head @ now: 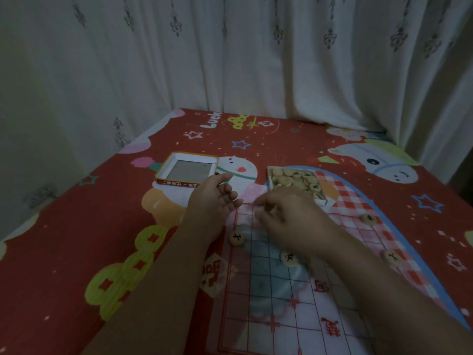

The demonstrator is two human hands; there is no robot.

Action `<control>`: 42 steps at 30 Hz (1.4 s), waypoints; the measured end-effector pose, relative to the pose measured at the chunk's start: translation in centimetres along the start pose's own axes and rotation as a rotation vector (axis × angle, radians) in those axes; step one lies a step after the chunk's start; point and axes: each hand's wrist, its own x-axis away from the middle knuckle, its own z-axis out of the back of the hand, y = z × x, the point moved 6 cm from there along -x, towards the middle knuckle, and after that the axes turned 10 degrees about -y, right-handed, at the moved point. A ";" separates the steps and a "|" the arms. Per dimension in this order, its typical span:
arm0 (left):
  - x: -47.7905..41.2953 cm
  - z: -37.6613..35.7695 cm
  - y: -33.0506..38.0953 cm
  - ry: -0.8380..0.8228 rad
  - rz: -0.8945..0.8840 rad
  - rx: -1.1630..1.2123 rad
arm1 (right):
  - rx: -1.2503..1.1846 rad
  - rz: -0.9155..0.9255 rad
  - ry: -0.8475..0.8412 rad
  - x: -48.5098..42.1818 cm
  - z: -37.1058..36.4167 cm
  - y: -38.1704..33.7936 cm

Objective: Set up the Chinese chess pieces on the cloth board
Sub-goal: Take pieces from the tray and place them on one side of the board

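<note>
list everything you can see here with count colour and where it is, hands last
cloth board: one, white with red grid lines, spread on the bedsheet nearest the camera
loose chess pieces: four, pale wood with black characters, on the board: left edge, centre, far right, right edge
box of pieces: one, pale, full of wooden discs, just beyond the board
lid: one, orange rim, grey inside, lying open side up, left of the box
bedsheet: one, red with cartoon prints, under everything
curtain: white, patterned, behind
left hand: open, empty, above the board's far left corner
right hand: blurred, over the board's far edge; whether the fingers hold a piece is unclear
</note>
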 end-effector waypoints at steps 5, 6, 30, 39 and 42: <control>0.0 -0.1 0.0 0.010 0.004 0.001 | -0.080 -0.228 0.131 -3.3 1.3 7.7; 0.0 -0.2 0.0 0.011 0.004 0.000 | -0.043 -0.271 0.085 -4.2 1.0 8.6; -0.3 -0.1 0.0 -0.009 0.013 0.025 | 0.090 -0.218 -0.033 -9.5 -1.7 10.6; -0.3 -0.2 0.0 -0.023 0.008 0.010 | 0.045 -0.254 0.015 -10.1 -1.5 11.1; -0.3 -0.2 0.0 -0.024 0.009 0.010 | 0.006 -0.249 0.054 -10.2 -1.2 11.4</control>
